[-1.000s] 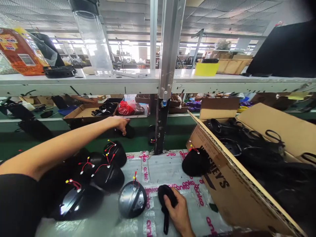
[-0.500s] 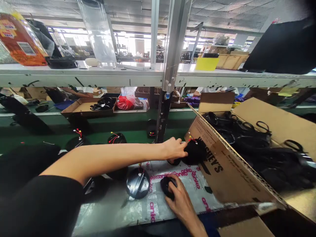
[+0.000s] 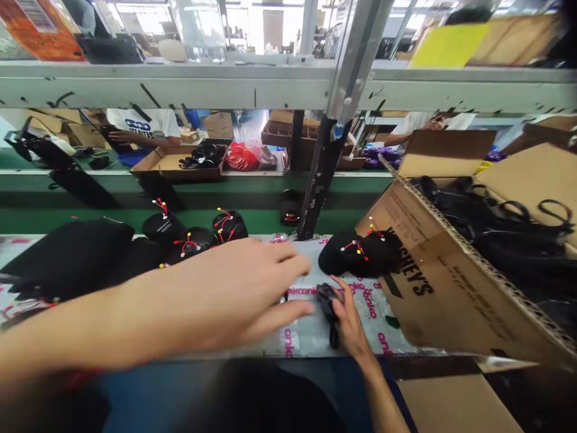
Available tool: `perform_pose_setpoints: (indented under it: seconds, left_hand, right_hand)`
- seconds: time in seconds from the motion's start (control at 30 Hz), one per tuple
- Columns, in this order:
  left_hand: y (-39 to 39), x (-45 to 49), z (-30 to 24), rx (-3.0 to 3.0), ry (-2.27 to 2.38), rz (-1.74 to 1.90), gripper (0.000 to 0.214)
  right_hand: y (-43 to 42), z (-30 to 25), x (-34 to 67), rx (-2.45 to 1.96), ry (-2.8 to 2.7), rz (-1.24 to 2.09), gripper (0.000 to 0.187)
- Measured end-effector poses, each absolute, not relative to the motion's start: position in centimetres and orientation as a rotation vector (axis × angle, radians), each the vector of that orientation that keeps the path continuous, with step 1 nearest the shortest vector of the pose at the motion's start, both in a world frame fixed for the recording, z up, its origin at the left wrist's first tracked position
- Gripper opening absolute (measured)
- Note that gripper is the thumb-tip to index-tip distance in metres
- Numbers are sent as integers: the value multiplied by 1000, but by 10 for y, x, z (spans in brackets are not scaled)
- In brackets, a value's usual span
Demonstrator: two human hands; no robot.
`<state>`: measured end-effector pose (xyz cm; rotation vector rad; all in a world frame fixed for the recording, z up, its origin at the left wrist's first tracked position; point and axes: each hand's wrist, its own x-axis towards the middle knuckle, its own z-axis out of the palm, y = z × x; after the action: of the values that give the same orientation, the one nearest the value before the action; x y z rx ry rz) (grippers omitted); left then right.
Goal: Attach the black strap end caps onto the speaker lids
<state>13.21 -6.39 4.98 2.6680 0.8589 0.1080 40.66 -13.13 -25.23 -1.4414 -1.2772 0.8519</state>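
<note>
My left hand point(image 3: 252, 294) is large and blurred in front of the camera, palm down. Its thumb and fingers are apart and point right, with nothing visible in them. On the plastic-wrapped work surface point(image 3: 311, 349), my right hand point(image 3: 351, 322) has its fingers around a small black part with a strap-like loop point(image 3: 327, 300). Just beyond stands a pair of rounded black housings point(image 3: 336, 255) with red, white and yellow wire leads, beside the carton. More wired black housings point(image 3: 198, 240) stand behind my left hand, which hides part of the surface.
At right, an open cardboard carton point(image 3: 419, 282) holds black strapped items point(image 3: 518, 240). A metal post point(image 3: 322, 174) rises mid-bench under a white shelf point(image 3: 180, 87). Black fabric-like pieces point(image 3: 72, 258) lie at left. Across the green belt are a shallow box point(image 3: 180, 162) and other people.
My left hand has left the housings by the carton and moved left, nearer the camera. My right hand's black part now shows an elongated shape with a loop. The view has tilted down.
</note>
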Motion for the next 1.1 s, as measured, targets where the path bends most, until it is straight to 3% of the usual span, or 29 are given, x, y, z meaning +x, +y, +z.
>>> perform_pose_setpoints:
  seconds: [0.1, 0.2, 0.33, 0.5, 0.6, 0.73, 1.1]
  left_hand:
    - [-98, 72, 28, 2297, 1201, 204, 43]
    - [-114, 59, -42, 1956, 1413, 442, 64]
    - [-123, 92, -136, 1554, 1384, 781, 98]
    - [-112, 118, -174, 1382, 1037, 928, 80]
    - [-96, 120, -168, 1345, 851, 910, 67]
    - [-82, 127, -152, 1335, 1012, 871, 47]
    - [-79, 134, -149, 1337, 1025, 889, 43]
  right_hand:
    - [-120, -241, 402, -1274, -1174, 1092, 69]
    - [-109, -229, 391, -1184, -1149, 1229, 79]
    - [-98, -227, 384, -1322, -1438, 913, 63]
    - [-102, -223, 379, -1509, -1786, 546, 64]
    - [-111, -204, 371, -1338, -1758, 780, 68]
    - [-107, -179, 359, -1212, -1444, 1164, 44]
    - [-38, -122, 356, -1232, -1706, 1339, 36]
